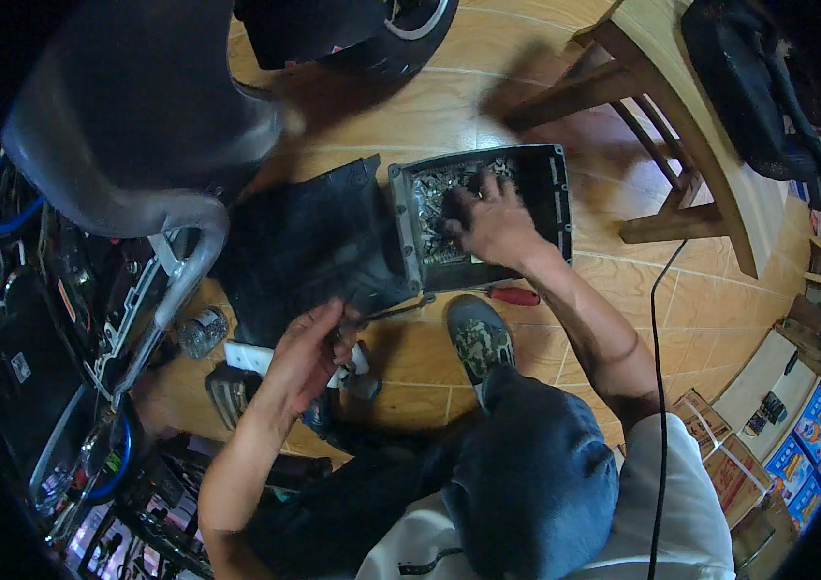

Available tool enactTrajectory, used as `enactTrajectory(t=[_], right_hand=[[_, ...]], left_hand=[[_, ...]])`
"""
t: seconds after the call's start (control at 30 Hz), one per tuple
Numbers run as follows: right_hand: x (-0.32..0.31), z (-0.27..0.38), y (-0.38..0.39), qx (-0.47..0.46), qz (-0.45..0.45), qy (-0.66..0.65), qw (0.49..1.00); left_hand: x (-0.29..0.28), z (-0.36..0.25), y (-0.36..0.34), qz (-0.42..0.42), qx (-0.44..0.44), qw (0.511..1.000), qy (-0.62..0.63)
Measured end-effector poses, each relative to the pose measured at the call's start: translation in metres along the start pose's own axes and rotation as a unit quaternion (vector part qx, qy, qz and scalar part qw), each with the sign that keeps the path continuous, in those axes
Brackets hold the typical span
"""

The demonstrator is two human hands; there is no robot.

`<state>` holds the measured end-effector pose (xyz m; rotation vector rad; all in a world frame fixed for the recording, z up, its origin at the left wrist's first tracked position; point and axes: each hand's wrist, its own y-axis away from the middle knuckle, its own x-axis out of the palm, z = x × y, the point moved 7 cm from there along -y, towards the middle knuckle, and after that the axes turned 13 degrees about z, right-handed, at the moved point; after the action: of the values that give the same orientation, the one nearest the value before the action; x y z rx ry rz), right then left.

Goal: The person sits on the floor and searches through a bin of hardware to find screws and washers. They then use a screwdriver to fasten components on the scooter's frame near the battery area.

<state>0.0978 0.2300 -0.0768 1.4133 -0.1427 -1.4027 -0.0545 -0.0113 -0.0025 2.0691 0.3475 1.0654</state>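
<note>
A black box [566,188] stands on the floor with a heap of small metal parts [427,198], apparently screws and other hardware, inside. My right hand [496,224] reaches into it from the near right, fingers spread over the heap. Nothing shows gripped in that hand. Left of the box and against it lies a dark, flat panel [304,242]. By the panel's near edge my left hand [316,346] is closed on a thin dark wrench [401,309], whose ringed end points right toward the box.
A red-handled tool [514,296] lies just in front of the box, near my shoe [480,338]. At left are a motorbike [169,251] and a clear jar [203,332] of small parts. A wooden chair [710,145] stands far right; a black cable [659,387] hangs by my right arm.
</note>
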Motion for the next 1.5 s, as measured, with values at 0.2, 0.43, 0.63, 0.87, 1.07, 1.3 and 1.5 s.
enactTrajectory(t=[0.2, 0.43, 0.63, 0.87, 1.07, 1.3, 1.5], right_hand=[[0.021, 0.04, 0.009, -0.152, 0.09, -0.088, 0.98], [0.002, 0.028, 0.044, -0.117, 0.056, -0.113, 0.985], [0.004, 0.004, 0.008, -0.043, 0.07, -0.01, 0.997], [0.031, 0.045, 0.029, -0.161, 0.186, -0.086, 0.966], [0.017, 0.051, 0.072, -0.201, 0.122, -0.095, 0.967], [0.014, 0.03, 0.087, -0.156, 0.09, -0.042, 0.983], [0.0, 0.013, 0.076, -0.121, 0.064, -0.068, 0.988]], left_hand=[[0.006, -0.004, 0.0, -0.006, 0.007, 1.0, -0.009], [-0.002, 0.003, 0.003, -0.045, -0.007, 0.999, 0.0], [0.006, 0.003, -0.005, -0.008, -0.014, 1.0, -0.004], [0.012, 0.003, -0.011, -0.016, 0.002, 1.0, -0.005], [0.009, 0.006, -0.013, 0.013, 0.0, 1.0, -0.003], [0.007, 0.01, -0.016, 0.01, -0.011, 1.0, -0.008], [0.012, 0.01, -0.019, 0.025, -0.018, 0.999, -0.034]])
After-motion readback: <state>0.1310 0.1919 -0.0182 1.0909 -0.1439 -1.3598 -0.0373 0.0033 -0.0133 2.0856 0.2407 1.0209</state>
